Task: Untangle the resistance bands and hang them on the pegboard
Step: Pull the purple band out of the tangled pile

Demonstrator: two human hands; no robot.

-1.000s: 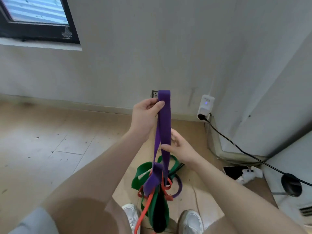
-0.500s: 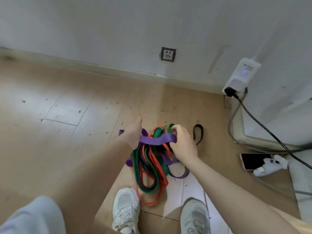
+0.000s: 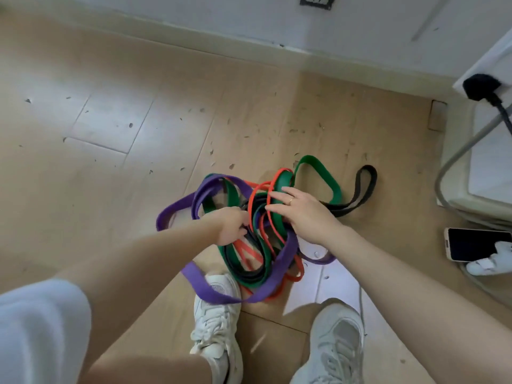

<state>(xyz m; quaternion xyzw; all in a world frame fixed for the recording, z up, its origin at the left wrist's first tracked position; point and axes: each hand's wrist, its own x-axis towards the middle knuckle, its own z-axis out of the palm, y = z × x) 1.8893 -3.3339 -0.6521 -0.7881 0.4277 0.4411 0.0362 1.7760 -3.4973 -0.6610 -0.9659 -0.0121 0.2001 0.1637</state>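
The resistance bands [image 3: 257, 231] lay in one tangled heap on the wood-look floor [image 3: 110, 189], just ahead of the person's two white sneakers, with purple, green, orange and black loops crossing one another. The left hand [image 3: 231, 227] reached into the left-centre of the heap, its fingers curled among the strands there; exactly which band they gripped could not be told, though dark and orange strands ran beside them. The right hand [image 3: 302, 214] rested on top of the heap to the right, fingers straight and spread, pressing down on the green band [image 3: 318, 173] and the orange band [image 3: 266, 189]. The purple band [image 3: 199, 281] ran longest, looping out to the left and sweeping back toward the person across the toe of the left sneaker [image 3: 219, 295]. A black band [image 3: 363, 187] trailed away to the right, beyond the right hand. Both hands sat directly over the knot, the left seemingly placed to pull while the right pinned. No pegboard was in view. A phone [image 3: 471, 243] lay on the floor at far right.
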